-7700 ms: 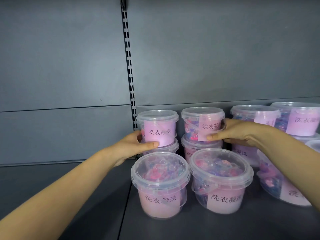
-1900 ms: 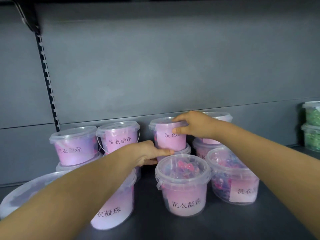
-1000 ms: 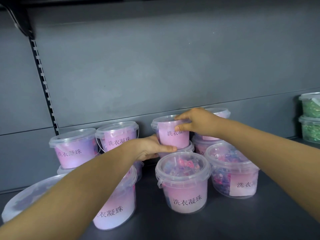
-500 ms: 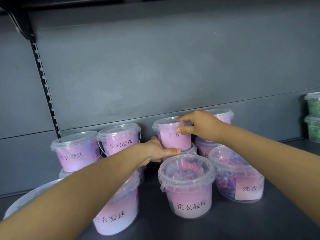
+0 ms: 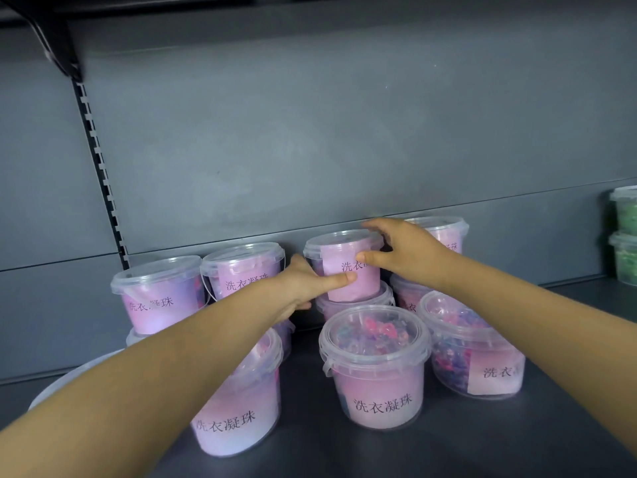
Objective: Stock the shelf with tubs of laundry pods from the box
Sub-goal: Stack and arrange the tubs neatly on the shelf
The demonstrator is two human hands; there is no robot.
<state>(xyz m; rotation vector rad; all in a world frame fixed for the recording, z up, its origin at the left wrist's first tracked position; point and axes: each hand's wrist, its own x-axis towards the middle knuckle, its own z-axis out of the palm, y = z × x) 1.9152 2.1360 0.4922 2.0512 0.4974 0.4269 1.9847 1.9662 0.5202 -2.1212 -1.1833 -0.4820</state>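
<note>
- The top laundry-pod tub (image 5: 362, 288) is gripped by left hand (image 5: 310, 281) and right hand (image 5: 406, 253), likely for squaring
- The lower tub (image 5: 355, 305), beneath them, is used as base

On the tubs (image 5: 375, 365), pink labels (image 5: 382, 407) read 洗衣凝珠.

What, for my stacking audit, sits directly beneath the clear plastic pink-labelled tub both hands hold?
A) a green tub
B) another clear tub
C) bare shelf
B: the clear plastic pink-labelled tub held by the left hand and right hand stands on a second clear tub's lid.
</note>
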